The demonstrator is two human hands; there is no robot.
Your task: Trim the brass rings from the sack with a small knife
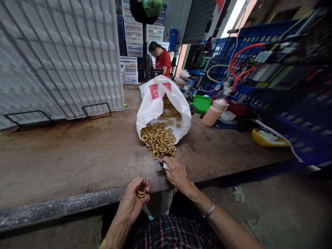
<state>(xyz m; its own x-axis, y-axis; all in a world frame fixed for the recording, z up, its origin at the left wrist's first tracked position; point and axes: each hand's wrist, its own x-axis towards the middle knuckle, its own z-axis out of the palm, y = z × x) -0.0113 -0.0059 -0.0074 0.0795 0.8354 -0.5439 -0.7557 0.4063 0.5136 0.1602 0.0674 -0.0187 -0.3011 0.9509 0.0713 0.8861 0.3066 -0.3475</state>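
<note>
My left hand (135, 197) is closed around a few brass-coloured rings (141, 191) just over the table's front edge. In my right hand (177, 174) is a small tool with a dark tip and a pale body (164, 165); its exact kind is too small to tell. Just beyond those fingers lies a heap of brass rings (158, 138), spilling onto the table from the mouth of a white plastic bag (147, 98) with red print. More rings sit inside the bag, which lies on its side.
The brown table (77, 155) has a plastic-wrapped front edge. White moulded sheets (64, 62) stand at the left on black wire holders. To the right are a pink bottle (214, 112), a green tray (201, 103) and a yellow tray (269, 138). A person in red (164, 60) sits behind.
</note>
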